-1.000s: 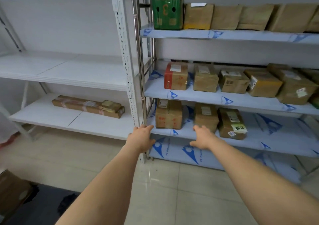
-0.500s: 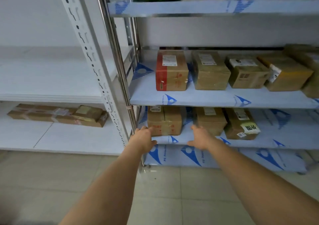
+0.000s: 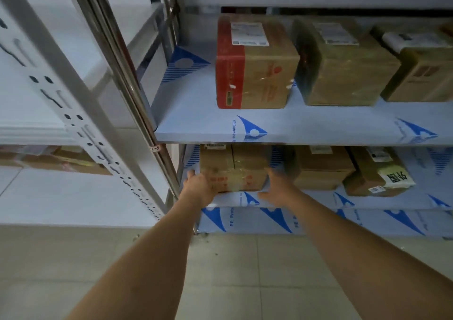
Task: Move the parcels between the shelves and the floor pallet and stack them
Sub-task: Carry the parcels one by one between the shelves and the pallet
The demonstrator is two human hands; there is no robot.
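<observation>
A brown taped parcel [image 3: 235, 167] with faint red print rests at the left end of the lower blue-film shelf [image 3: 306, 199]. My left hand [image 3: 198, 187] presses its left front corner, thumb along the left side. My right hand [image 3: 277, 187] lies against its right side, fingers reaching into the gap beside the neighbouring brown parcel [image 3: 321, 170]. Both hands clasp the parcel, which still sits on the shelf. A third parcel [image 3: 377, 172] with a white-green label lies further right.
The shelf above [image 3: 196, 123] overhangs closely and carries a red-and-brown parcel [image 3: 255, 74] and more brown boxes. A steel post [image 3: 137, 99] and a white perforated upright [image 3: 73, 104] stand just left. A long flat parcel [image 3: 56, 160] lies on the white rack. Tiled floor [image 3: 245, 270] below.
I have moved in closer to the rack. Both hands went forward from the shelf's front edge and came onto the two sides of the leftmost lower parcel.
</observation>
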